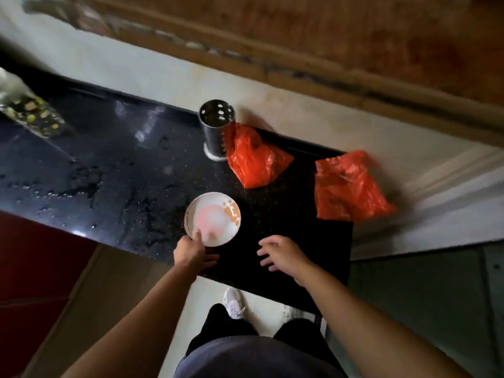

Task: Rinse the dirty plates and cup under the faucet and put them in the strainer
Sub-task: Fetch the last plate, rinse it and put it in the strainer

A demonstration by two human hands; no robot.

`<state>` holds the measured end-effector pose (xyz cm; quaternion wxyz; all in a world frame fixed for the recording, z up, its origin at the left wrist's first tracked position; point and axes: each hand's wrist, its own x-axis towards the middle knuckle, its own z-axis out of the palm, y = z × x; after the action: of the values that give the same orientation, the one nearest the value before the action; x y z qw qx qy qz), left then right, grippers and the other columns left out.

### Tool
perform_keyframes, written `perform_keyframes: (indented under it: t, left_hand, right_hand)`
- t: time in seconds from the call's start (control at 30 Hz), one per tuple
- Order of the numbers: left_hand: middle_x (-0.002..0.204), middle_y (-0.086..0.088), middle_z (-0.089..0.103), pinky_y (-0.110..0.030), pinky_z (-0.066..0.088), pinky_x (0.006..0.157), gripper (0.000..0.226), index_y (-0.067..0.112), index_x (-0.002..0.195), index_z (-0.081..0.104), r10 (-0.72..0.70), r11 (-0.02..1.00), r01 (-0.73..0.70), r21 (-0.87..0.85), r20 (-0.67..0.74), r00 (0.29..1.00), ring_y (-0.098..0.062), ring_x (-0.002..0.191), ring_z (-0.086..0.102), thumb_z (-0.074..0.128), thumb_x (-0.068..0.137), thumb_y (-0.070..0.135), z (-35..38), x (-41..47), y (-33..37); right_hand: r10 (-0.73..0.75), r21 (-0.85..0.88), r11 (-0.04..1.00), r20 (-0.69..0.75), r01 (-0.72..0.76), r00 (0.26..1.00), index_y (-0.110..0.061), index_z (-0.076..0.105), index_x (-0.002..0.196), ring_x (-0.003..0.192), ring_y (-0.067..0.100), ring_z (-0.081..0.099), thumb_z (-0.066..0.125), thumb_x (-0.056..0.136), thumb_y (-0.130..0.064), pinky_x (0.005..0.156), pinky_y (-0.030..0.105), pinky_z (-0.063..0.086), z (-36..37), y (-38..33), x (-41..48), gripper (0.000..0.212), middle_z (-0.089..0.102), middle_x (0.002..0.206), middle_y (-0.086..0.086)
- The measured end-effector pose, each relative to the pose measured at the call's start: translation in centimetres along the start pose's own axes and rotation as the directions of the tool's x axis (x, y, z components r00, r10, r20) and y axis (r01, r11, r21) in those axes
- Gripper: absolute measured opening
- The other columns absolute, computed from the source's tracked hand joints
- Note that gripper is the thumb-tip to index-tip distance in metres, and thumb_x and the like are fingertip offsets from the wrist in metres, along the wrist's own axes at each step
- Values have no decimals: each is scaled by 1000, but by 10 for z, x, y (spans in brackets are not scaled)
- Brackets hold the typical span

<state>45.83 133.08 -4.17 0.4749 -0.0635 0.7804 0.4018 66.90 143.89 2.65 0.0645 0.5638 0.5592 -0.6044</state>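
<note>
One dirty plate (212, 219), smeared pink and orange, at near edge of black counter (109, 165). Our left hand (192, 251) pinches its near rim, thumb on top, fingers beneath. Our right hand (281, 255) hovers just beside, fingers spread, holding nothing. Beyond: perforated metal holder (216, 129), two red plastic bags (256, 156), well apart from plate. We judge pickup step under way; next move calls for level carry to faucet, which is out of view.

Glossy wet black stone counter (114, 165), shiny perforated metal holder (216, 126), crinkled orange plastic bags (255, 156), glazed ceramic plate (212, 218) being smeared.
</note>
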Motion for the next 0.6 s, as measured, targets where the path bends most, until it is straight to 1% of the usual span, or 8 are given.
perform_keyframes:
  t: [0.07, 0.13, 0.23, 0.33, 0.4, 0.47, 0.53, 0.6]
  left_hand:
    - [107, -33, 73, -42, 65, 50, 34, 1, 133, 48, -26, 999, 24, -36, -50, 998, -39, 62, 80, 47, 106, 21, 11, -1, 5]
    - [113, -35, 70, -43, 65, 51, 33, 0, 136, 47, -36, 995, 28, -92, -94, 995, -41, 63, 80, 43, 104, 9, 17, -7, 8]
    - [111, -38, 70, -46, 66, 51, 23, 3, 129, 46, -17, 976, -17, -218, -151, 988, -38, 60, 79, 40, 107, 9, 18, -21, 4]
    - [96, -38, 75, -52, 67, 59, 26, -3, 127, 50, 19, 961, -69, -267, -186, 982, -38, 64, 80, 37, 108, 11, 1, -41, -4]
    - [88, -35, 76, -44, 67, 53, 28, -6, 126, 50, 12, 946, -85, -312, -228, 974, -36, 60, 79, 37, 108, 10, -19, -53, -16]
    - [89, -32, 75, -38, 65, 50, 26, -5, 126, 51, 0, 918, -104, -383, -261, 965, -32, 57, 78, 36, 108, 7, -42, -66, -28]
    - [89, -31, 75, -40, 67, 55, 25, -2, 127, 51, -3, 889, -126, -441, -280, 960, -32, 59, 78, 35, 109, 6, -67, -76, -41]
    - [82, -28, 77, -41, 67, 59, 25, 0, 126, 53, 6, 870, -150, -470, -293, 956, -33, 62, 78, 35, 109, 5, -97, -81, -56]
  right_hand:
    - [-34, -59, 998, 66, 38, 997, -24, 66, 111, 93, 24, 76, 47, 99, -24, 74, 32, 59, -4, -20, 16, 23, 75, 105, 1]
    - [-44, -112, 992, 117, 57, 992, -20, 67, 113, 90, 23, 76, 46, 98, -21, 71, 31, 58, -6, -32, 27, 25, 75, 105, 4]
    - [-38, -162, 984, 192, 70, 981, -16, 66, 115, 80, 19, 72, 46, 100, -18, 65, 27, 54, -6, -41, 31, 25, 76, 106, 8]
    - [-55, -216, 971, 222, 105, 973, -13, 65, 117, 80, 22, 71, 46, 102, -16, 62, 26, 52, 0, -52, 33, 25, 76, 106, 10]
    - [-95, -224, 962, 255, 154, 962, -14, 63, 119, 85, 27, 74, 45, 104, -17, 65, 28, 53, 14, -65, 30, 25, 76, 106, 8]
    - [-135, -228, 951, 297, 208, 945, -17, 63, 120, 91, 30, 76, 44, 104, -19, 66, 28, 55, 37, -79, 25, 25, 75, 105, 5]
    - [-170, -236, 937, 338, 259, 926, -22, 62, 118, 90, 27, 76, 45, 104, -24, 65, 27, 56, 69, -95, 20, 23, 74, 103, 1]
    - [-202, -220, 929, 374, 298, 905, -26, 63, 113, 85, 25, 77, 46, 104, -28, 61, 25, 56, 107, -106, 13, 19, 74, 99, -1]
